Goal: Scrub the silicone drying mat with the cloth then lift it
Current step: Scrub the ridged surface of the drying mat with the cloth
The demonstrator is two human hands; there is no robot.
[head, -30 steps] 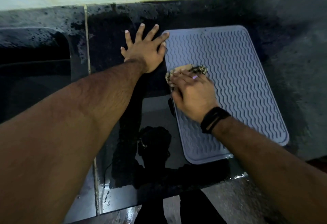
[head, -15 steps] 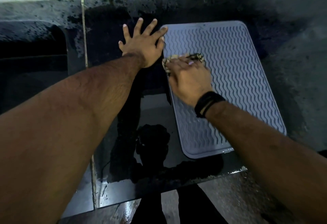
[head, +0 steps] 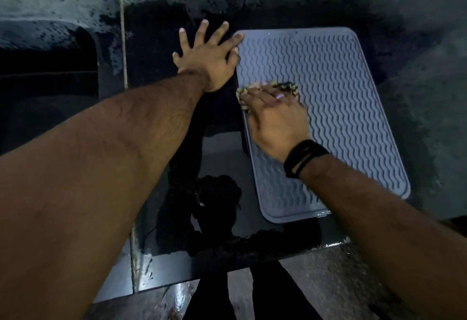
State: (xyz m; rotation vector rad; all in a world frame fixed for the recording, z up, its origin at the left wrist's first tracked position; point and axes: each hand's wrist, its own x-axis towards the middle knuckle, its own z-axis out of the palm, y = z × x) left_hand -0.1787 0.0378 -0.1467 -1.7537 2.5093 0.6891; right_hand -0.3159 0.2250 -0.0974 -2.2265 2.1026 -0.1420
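The grey silicone drying mat (head: 328,107), ribbed with wavy lines, lies flat on the wet black tabletop (head: 156,42), its long side running away from the person and slightly angled to the right. The left hand (head: 207,54) lies flat with its fingers (head: 202,29) spread and straight; most of the palm rests on the tabletop, while the index finger and thumb reach onto the mat's far left corner. The right hand (head: 275,115) is on the mat near its left edge, about halfway along, palm down over a small mottled cloth (head: 290,86), which shows beyond and beside the fingertips. Its fingers lie close together over the cloth, pressing it to the ribbed surface; motion blur hides whether they curl round it. A black band (head: 303,157) circles the right wrist. A dark sink basin (head: 48,67) sits at the left, well apart from the mat.
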